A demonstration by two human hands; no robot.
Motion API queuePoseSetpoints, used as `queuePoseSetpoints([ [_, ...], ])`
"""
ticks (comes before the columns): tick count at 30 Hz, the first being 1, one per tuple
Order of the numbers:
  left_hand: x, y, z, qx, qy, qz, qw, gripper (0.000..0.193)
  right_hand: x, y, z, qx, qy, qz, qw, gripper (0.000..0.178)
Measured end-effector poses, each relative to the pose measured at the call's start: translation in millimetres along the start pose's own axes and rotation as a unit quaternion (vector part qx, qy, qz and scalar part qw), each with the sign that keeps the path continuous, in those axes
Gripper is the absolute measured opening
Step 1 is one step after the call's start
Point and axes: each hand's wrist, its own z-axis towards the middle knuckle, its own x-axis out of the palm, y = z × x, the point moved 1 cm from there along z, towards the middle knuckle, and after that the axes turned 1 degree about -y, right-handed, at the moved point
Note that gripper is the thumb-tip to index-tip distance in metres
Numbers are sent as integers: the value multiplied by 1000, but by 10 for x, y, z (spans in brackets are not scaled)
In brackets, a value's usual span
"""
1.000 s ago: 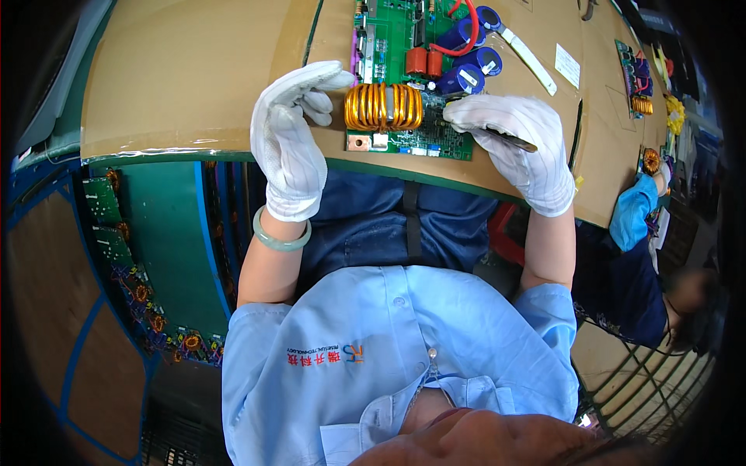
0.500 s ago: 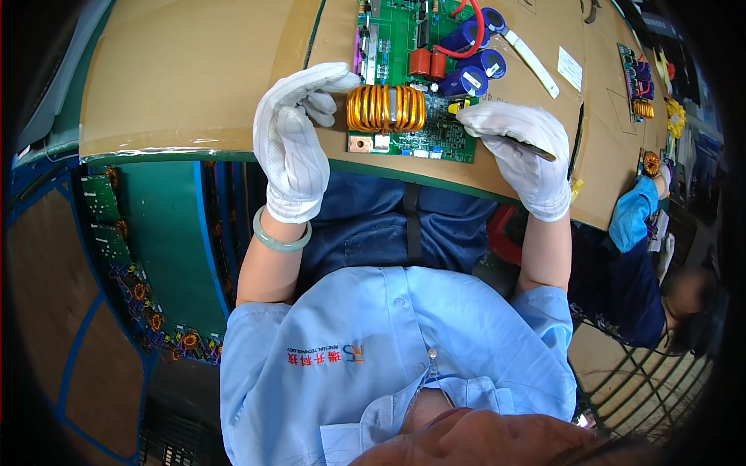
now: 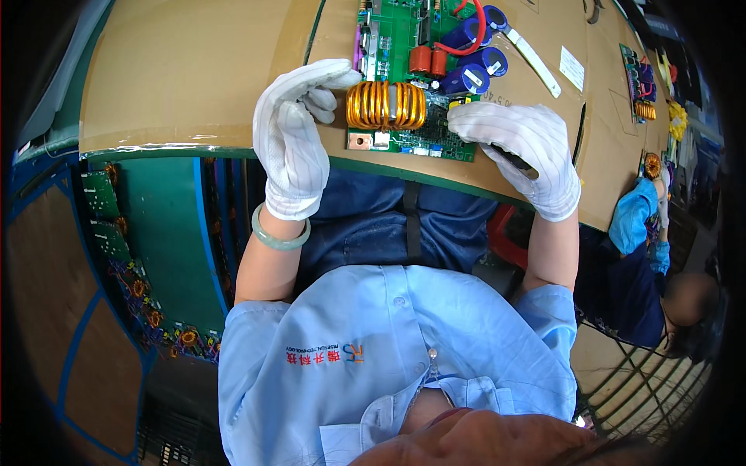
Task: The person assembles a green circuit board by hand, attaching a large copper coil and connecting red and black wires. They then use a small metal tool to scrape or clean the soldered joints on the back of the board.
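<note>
A green circuit board lies on the brown cardboard worktop in front of me. A large copper-wound toroid coil sits near its close edge, with several blue cylindrical capacitors and two red parts beyond. My left hand, in a white glove, stands beside the coil at the board's left edge; its forefinger is stretched out, its fingers apart, holding nothing. My white-gloved right hand is closed round a slim dark tool, mostly hidden in the palm. Its fingertips are over the board's right side, where the tool's tip cannot be seen.
A white strip and a paper label lie right of the board. Another board is farther right, near a co-worker in blue sleeves. At lower left, a green rack holds several boards with coils.
My right hand has turned and its fingertips have shifted slightly left over the board; less of the dark tool shows. My left hand has hardly moved. The co-worker's arms have shifted.
</note>
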Motion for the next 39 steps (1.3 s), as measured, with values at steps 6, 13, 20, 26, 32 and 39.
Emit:
queuePoseSetpoints([
  [6, -12, 10, -9, -1, 5, -9, 1000, 50, 26, -57, 19, -17, -19, 16, 1000, 19],
  [13, -30, 24, -17, 9, 15, 7, 1000, 48, 32, -65, 0, -1, -17, 14, 1000, 19],
  [20, -10, -50, 4, -29, 12, 66, 997, 75, 54, -59, 18, -5, -19, 11, 1000, 20],
  [26, -22, 25, -15, 3, 4, -1, 1000, 49, 198, -117, -108, 64, -62, 82, 993, 18],
  [32, 0, -7, -2, -4, 3, -12, 1000, 53, 374, -223, -259, 158, -135, 262, 943, 12],
  [39, 16, -3, -6, -14, -9, 13, 1000, 64, 421, -211, -264, 183, -160, 303, 922, 11],
])
